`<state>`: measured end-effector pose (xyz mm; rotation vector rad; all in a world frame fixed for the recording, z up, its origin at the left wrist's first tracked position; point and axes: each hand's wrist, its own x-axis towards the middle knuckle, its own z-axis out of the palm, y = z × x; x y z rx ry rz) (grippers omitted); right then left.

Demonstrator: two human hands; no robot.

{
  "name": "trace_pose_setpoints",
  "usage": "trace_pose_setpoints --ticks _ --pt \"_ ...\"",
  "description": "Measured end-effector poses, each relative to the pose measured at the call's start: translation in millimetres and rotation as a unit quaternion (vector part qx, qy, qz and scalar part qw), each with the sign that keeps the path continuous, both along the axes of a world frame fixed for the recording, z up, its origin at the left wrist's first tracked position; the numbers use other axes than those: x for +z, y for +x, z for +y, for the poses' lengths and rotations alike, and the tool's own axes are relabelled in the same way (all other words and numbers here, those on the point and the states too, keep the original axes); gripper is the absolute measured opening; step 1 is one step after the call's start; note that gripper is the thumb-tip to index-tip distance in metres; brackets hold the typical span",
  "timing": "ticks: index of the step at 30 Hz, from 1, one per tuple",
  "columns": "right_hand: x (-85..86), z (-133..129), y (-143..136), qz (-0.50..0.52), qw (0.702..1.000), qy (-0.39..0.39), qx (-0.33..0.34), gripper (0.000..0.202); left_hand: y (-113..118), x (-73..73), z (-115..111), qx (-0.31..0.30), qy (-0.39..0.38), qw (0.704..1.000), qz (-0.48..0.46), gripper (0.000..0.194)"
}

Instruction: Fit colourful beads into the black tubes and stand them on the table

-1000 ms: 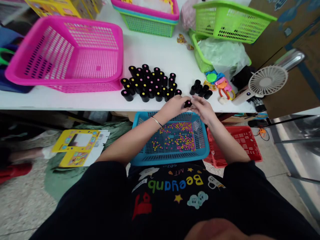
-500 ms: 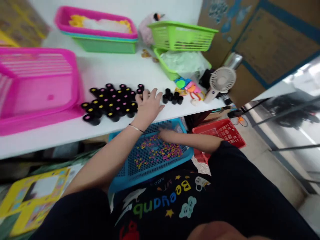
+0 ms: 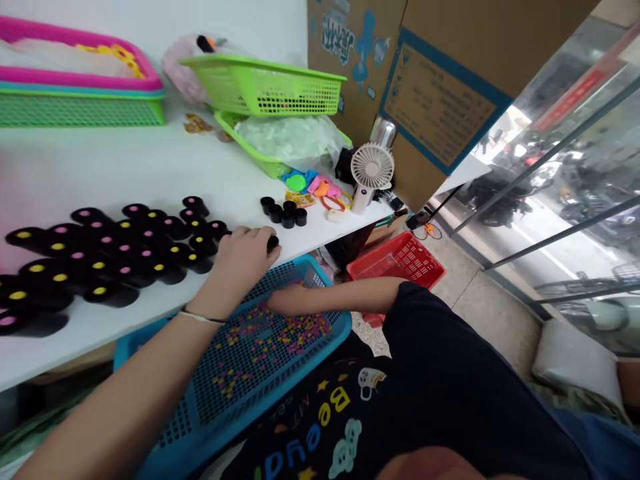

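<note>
My left hand (image 3: pixel 245 260) is curled at the table's front edge, its fingers round a black cylinder (image 3: pixel 273 244) whose end shows by the fingertips. Left of it stand many black cylinders (image 3: pixel 137 250) in a cluster, with pink or yellow centres on top. Beyond my left hand is a small group of plain black cylinders (image 3: pixel 287 213). My right hand (image 3: pixel 290 300) reaches down into a blue basket (image 3: pixel 327 327), fingers bunched among small pink and yellow pieces (image 3: pixel 305 331). What those fingers hold, if anything, is hidden.
Green baskets (image 3: pixel 270 87), one with a clear bag, stand at the back, beside stacked pink and green baskets (image 3: pixel 83 110). A small fan (image 3: pixel 373 167) and colourful trinkets (image 3: pixel 320 187) sit near the right end. A red crate (image 3: pixel 395 263) is below, near a cardboard box (image 3: pixel 450 87).
The view has swung right. My left hand has moved from spread fingers beside the cluster to closed round a black cylinder. My right hand stays in the blue basket, its fingers now drawn together.
</note>
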<state>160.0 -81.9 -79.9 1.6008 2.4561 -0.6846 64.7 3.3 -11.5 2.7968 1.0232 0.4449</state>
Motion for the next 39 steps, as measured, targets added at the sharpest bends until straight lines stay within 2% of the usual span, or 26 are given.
trace_pose_setpoints --ticks 3,4,6,7,9,11,13,14,17,20,23,25,27,30,33,39 --pt "19.6 -7.3 12.9 -0.007 0.999 -0.049 0.000 0.024 -11.8 -17.1 13.1 -0.050 -0.068 0.994 -0.065 0.040" --pt "29.9 -9.9 19.5 0.019 0.998 -0.059 0.017 0.018 -16.6 -21.2 15.7 -0.061 -0.080 0.991 -0.087 0.039" --pt "53.8 -12.1 36.1 0.152 0.986 -0.073 0.008 0.012 -26.3 -26.4 16.8 -0.074 -0.094 0.986 -0.119 0.036" --pt "65.5 -10.7 45.7 0.220 0.973 -0.063 -0.018 0.013 -30.4 -27.8 15.8 -0.079 -0.099 0.983 -0.131 0.035" --pt "83.9 -2.2 63.8 0.329 0.937 -0.032 -0.118 0.014 -35.3 -30.0 13.2 -0.083 -0.115 0.979 -0.145 0.037" --pt "93.3 10.8 76.1 0.400 0.890 0.015 -0.218 0.013 -36.2 -33.2 11.8 -0.071 -0.127 0.978 -0.153 0.038" --pt "95.5 23.7 80.5 0.430 0.859 0.037 -0.275 0.012 -34.9 -37.8 12.1 -0.059 -0.132 0.976 -0.161 0.040" --pt "95.0 29.1 80.4 0.433 0.853 0.039 -0.290 0.011 -34.1 -40.1 12.6 -0.056 -0.134 0.975 -0.167 0.043" --pt "91.9 39.8 77.1 0.415 0.858 0.044 -0.300 0.008 -32.5 -44.7 13.5 -0.048 -0.154 0.968 -0.193 0.059" --pt "89.3 44.3 74.6 0.397 0.867 0.075 -0.293 0.010 -32.3 -43.4 11.9 -0.044 -0.179 0.961 -0.208 0.070" --pt "87.7 45.7 70.6 0.411 0.854 0.047 -0.317 0.012 -33.1 -38.9 8.3 -0.035 -0.196 0.958 -0.208 0.074" --pt "87.1 46.0 65.8 0.437 0.824 -0.011 -0.361 0.011 -33.8 -36.7 6.0 -0.029 -0.202 0.957 -0.205 0.074" --pt "86.4 46.9 60.2 0.464 0.780 -0.070 -0.413 0.012 -34.2 -36.6 4.8 -0.027 -0.206 0.957 -0.203 0.074" --pt "83.7 49.7 54.0 0.492 0.726 -0.126 -0.463 0.024 -33.8 -39.9 5.6 -0.032 -0.204 0.955 -0.212 0.075" --pt "78.8 52.5 52.1 0.517 0.694 -0.158 -0.476 0.029 -33.1 -43.1 7.1 -0.042 -0.198 0.951 -0.236 0.074" --pt "74.5 50.5 48.2 0.553 0.652 -0.176 -0.488 0.018 -33.1 -45.4 9.5 -0.045 -0.210 0.944 -0.249 0.069"
